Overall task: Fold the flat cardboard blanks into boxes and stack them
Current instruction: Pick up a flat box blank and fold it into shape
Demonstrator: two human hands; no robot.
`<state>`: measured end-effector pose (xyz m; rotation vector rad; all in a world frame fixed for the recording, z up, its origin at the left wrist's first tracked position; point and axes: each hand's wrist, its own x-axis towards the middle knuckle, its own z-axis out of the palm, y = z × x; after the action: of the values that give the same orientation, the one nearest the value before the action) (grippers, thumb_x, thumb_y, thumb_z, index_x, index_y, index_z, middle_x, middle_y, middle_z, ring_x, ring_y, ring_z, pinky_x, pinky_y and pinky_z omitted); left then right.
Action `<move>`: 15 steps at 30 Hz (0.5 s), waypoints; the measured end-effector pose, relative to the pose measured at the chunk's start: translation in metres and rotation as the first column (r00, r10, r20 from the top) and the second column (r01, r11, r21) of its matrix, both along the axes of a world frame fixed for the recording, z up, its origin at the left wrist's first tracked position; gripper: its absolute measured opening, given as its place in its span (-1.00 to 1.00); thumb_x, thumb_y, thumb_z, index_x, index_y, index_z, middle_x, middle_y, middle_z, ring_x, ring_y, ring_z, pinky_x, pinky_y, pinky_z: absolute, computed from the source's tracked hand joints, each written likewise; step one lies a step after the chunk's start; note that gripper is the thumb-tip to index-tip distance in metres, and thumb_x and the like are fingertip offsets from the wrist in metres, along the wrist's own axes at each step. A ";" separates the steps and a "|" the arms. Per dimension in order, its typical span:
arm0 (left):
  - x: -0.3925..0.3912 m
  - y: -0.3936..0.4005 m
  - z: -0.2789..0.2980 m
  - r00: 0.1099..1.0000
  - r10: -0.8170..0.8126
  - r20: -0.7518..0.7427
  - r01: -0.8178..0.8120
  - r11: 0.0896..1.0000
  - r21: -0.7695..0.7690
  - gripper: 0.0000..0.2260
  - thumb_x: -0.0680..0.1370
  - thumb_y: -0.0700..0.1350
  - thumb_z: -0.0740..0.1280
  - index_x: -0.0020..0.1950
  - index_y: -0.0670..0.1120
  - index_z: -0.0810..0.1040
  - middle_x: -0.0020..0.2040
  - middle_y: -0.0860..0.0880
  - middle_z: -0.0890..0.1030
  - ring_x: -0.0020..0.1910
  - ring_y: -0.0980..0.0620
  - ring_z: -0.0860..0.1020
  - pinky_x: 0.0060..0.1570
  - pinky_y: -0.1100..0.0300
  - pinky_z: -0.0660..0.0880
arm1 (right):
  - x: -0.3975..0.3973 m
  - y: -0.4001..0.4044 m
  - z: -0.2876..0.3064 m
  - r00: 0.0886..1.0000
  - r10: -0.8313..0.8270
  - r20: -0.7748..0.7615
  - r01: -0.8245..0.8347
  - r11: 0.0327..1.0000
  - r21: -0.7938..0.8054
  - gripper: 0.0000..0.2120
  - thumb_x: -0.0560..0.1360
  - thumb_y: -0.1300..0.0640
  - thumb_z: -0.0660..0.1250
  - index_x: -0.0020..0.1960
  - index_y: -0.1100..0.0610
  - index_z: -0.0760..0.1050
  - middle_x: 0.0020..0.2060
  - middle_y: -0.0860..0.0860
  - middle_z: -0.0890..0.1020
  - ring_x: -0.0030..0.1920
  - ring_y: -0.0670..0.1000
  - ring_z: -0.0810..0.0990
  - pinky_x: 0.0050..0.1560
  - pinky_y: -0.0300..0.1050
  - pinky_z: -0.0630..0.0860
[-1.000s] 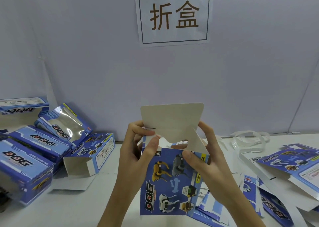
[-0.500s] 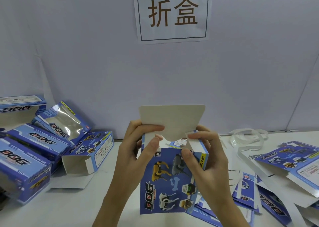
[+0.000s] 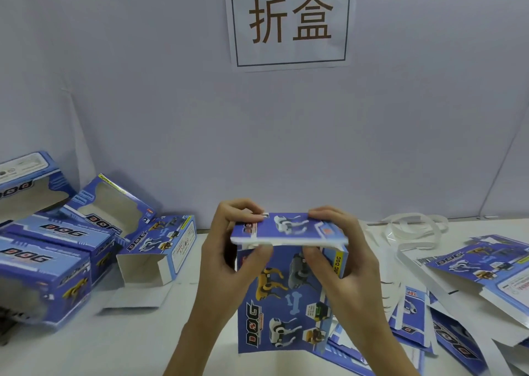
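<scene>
A blue "DOG" toy box point(image 3: 286, 298) stands upright on the table in front of me, dog pictures facing me. Its top lid flap point(image 3: 289, 228) is folded down over the opening. My left hand point(image 3: 229, 249) grips the box's upper left corner, fingers on top of the lid and thumb under its front edge. My right hand point(image 3: 340, 255) holds the upper right corner the same way. Several folded boxes point(image 3: 54, 249) lie piled at the left. Flat blanks point(image 3: 469, 284) lie spread at the right.
One folded box point(image 3: 160, 249) with an open end and loose flap lies just left of my hands. White plastic strapping point(image 3: 412, 229) curls at the back right. A paper sign point(image 3: 290, 20) hangs on the grey wall behind the white table point(image 3: 114, 347).
The white lid flap that stood upright above the box has been folded forward and down over the opening. Both hands moved up onto the lid's corners.
</scene>
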<state>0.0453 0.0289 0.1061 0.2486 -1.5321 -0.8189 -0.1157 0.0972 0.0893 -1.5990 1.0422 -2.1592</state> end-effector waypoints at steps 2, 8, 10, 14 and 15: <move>0.000 0.000 -0.002 0.999 -0.027 0.024 0.026 1.000 0.006 -0.58 0.49 0.30 0.47 0.14 0.04 0.54 0.26 0.02 0.59 0.31 -0.15 0.58 -0.09 0.22 0.65 | -0.004 -0.002 -0.004 1.000 -0.013 -0.011 0.013 1.000 -0.010 -0.65 0.55 -0.09 0.49 0.28 -0.04 0.55 0.32 -0.04 0.59 0.37 0.06 0.56 0.02 -0.22 0.67; 0.003 0.002 -0.002 0.993 -0.100 0.068 0.093 0.991 0.101 -0.51 0.43 0.38 0.49 0.16 0.08 0.55 0.27 0.07 0.62 0.34 -0.09 0.59 -0.18 0.20 0.67 | -0.009 -0.002 -0.008 0.997 0.067 -0.034 -0.066 0.997 0.033 -0.51 0.49 -0.19 0.52 0.34 -0.05 0.49 0.41 -0.09 0.54 0.44 0.06 0.52 0.01 -0.18 0.69; 0.005 0.003 0.000 0.990 -0.112 0.087 0.102 0.989 0.109 -0.54 0.47 0.32 0.49 0.18 0.06 0.53 0.27 0.08 0.61 0.36 -0.07 0.57 -0.17 0.18 0.68 | -0.010 0.003 -0.005 0.991 0.127 -0.033 -0.125 0.990 0.060 -0.45 0.49 -0.27 0.46 0.38 -0.05 0.48 0.46 -0.06 0.49 0.45 0.07 0.52 0.03 -0.13 0.69; 0.008 0.004 0.009 0.983 -0.131 0.131 0.116 0.986 0.120 -0.73 0.52 0.19 0.43 0.17 0.14 0.60 0.37 0.07 0.55 0.41 -0.18 0.52 -0.10 -0.08 0.70 | -0.007 0.011 0.009 0.989 0.143 -0.022 -0.141 0.987 0.075 -0.40 0.51 -0.47 0.28 0.33 -0.07 0.57 0.51 -0.07 0.45 0.48 0.10 0.49 -0.01 -0.06 0.71; 0.007 0.005 0.011 0.984 -0.120 0.134 0.104 0.987 0.123 -0.75 0.53 0.20 0.42 0.14 0.14 0.62 0.37 0.05 0.55 0.41 -0.21 0.52 -0.04 -0.22 0.67 | -0.006 0.012 0.013 0.991 0.134 -0.023 -0.132 0.989 0.068 -0.43 0.54 -0.44 0.29 0.30 -0.03 0.59 0.50 -0.08 0.47 0.49 0.10 0.48 -0.03 -0.04 0.72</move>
<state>0.0526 0.0340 0.1171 0.3134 -1.6442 -0.9989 -0.1217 0.1092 0.1026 -1.6246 0.9747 -2.0008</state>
